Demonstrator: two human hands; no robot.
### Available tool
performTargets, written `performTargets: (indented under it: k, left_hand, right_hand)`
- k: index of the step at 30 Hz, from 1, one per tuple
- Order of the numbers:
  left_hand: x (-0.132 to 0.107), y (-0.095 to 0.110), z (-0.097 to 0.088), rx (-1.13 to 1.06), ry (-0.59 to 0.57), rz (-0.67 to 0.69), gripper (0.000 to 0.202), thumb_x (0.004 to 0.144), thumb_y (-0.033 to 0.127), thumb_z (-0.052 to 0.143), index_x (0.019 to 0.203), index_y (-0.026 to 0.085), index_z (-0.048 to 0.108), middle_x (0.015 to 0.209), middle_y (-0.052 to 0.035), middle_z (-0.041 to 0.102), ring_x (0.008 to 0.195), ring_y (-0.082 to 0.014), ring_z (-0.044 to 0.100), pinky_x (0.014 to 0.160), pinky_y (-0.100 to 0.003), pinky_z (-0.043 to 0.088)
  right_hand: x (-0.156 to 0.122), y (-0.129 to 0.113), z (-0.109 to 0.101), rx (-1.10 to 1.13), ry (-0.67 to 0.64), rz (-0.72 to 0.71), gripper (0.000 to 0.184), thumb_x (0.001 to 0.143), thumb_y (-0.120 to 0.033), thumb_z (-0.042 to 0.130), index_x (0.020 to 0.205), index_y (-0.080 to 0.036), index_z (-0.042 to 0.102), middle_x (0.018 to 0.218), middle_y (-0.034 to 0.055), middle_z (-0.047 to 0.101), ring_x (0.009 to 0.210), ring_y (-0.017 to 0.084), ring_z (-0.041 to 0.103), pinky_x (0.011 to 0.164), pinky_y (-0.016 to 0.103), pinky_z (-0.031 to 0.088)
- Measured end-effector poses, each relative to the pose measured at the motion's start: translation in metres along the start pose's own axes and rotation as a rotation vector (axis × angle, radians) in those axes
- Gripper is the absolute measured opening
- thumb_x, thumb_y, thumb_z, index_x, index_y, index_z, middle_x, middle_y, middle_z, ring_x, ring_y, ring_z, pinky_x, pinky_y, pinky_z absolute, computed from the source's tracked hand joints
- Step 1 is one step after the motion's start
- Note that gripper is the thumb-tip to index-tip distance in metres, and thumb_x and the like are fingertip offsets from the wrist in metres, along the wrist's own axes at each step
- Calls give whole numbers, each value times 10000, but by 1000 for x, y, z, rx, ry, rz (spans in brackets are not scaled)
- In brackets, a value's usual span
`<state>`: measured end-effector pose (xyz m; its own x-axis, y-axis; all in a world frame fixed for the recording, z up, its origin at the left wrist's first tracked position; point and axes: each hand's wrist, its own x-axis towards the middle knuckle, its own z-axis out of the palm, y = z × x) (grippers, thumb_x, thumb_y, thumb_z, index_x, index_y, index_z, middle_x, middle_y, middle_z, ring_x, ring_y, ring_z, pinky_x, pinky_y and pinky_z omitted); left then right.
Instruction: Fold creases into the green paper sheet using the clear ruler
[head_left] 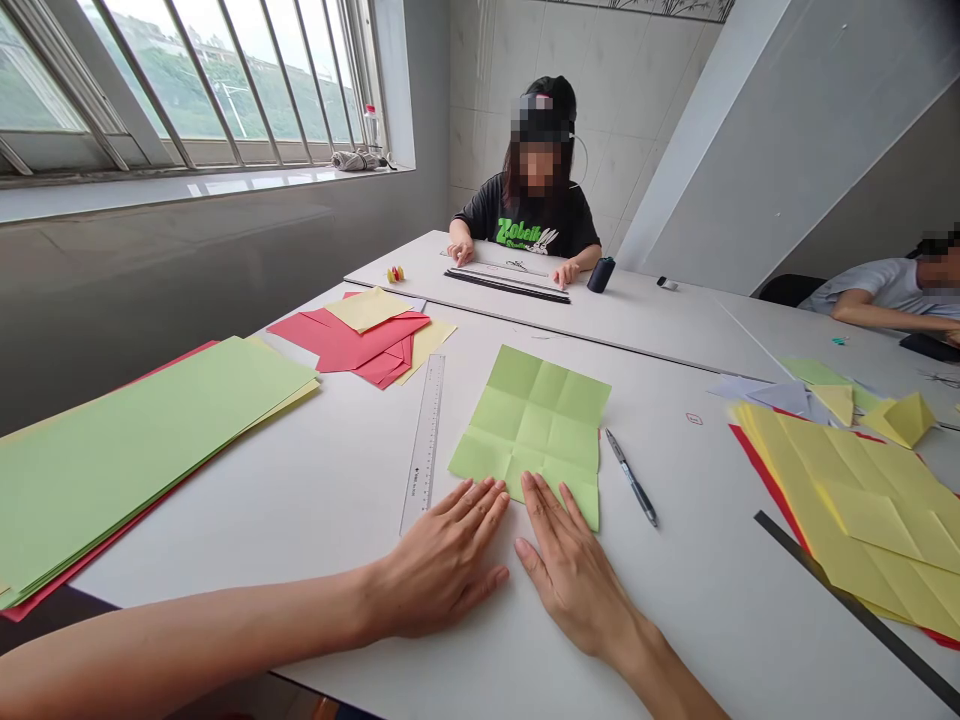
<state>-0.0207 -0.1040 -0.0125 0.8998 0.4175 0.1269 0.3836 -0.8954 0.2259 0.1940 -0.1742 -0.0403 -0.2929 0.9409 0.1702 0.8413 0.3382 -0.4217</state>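
Observation:
A light green creased paper sheet (pixel 536 425) lies flat on the white table (pixel 337 480) in front of me. My left hand (pixel 442 560) rests flat on the table, fingers stretched out, fingertips touching the sheet's near edge. My right hand (pixel 574 570) also lies flat and open, its fingertips pressing the sheet's near right part. Neither hand holds anything. A clear ruler (pixel 424 440) lies just left of the sheet, and a pen (pixel 632 478) lies just right of it.
A stack of green, yellow and red sheets (pixel 127 450) sits at the left. Red and yellow papers (pixel 364 340) lie farther back. Yellow sheets over red (pixel 847 500) and a dark strip (pixel 847 600) are at the right. One person sits opposite (pixel 536 210), another at the right (pixel 892 290).

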Motion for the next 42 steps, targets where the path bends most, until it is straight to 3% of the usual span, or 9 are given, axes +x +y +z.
performTargets:
  k: [7,11,18,23,28,32,38,42]
  left_hand:
    - [-26,-17,-12,164,-6,-136,652,1032,442,405,1532,27,352,1551,-227,361,1446,-356,365,1207,-517,326]
    - [-29,-17,-17,195,32,-210,648,1021,474,427,1497,34,423,1523,-232,416,1424,-377,399,1199,-535,331]
    - [-7,-8,-24,222,71,-73,551,1030,407,438,1507,130,430,1647,-135,200,1522,-349,171,1239,-550,215]
    - [0,-8,-17,140,-61,38,564,1042,411,407,1510,95,402,1586,-173,349,1481,-313,321,1222,-497,300]
    - [0,-7,-4,86,-23,27,563,1032,352,414,1523,80,366,1586,-202,337,1489,-331,288,1210,-507,329]
    - [-1,-9,-3,56,12,27,543,1036,364,427,1499,82,403,1571,-202,365,1479,-337,309,1205,-515,342]
    - [-3,-10,0,18,60,29,557,1021,369,470,1497,87,415,1574,-194,362,1467,-341,337,1206,-501,341]
    - [-2,-14,-5,-13,44,-10,590,1005,379,490,1530,137,371,1580,-162,371,1459,-327,365,1182,-501,371]
  right_hand:
    - [-1,1,1,12,32,-2,745,1048,-349,359,1580,-277,-157,1650,36,206,1534,244,182,1261,540,209]
    - [-1,1,2,6,36,-5,738,1052,-354,354,1584,-271,-151,1649,40,211,1535,241,178,1261,537,209]
    - [-1,2,0,-64,14,-10,711,1065,-362,311,1589,-209,-143,1650,55,205,1543,216,142,1265,517,207]
    - [0,-3,2,-120,73,-17,721,1062,-340,326,1590,-198,-144,1641,68,234,1535,226,179,1253,527,243]
    - [3,-28,14,-136,103,-40,717,1055,-326,329,1600,-155,-104,1644,89,216,1532,247,195,1240,500,292]
    - [-3,-32,23,-195,153,57,749,1046,-398,360,1611,-138,-58,1631,118,256,1514,292,254,1217,535,319]
    - [-44,-3,27,-295,350,306,811,1013,-495,411,1619,-124,18,1586,201,342,1468,348,354,1175,592,343]
    - [-64,10,20,-240,331,364,771,1021,-479,386,1622,-160,23,1591,171,351,1454,316,389,1186,589,326]
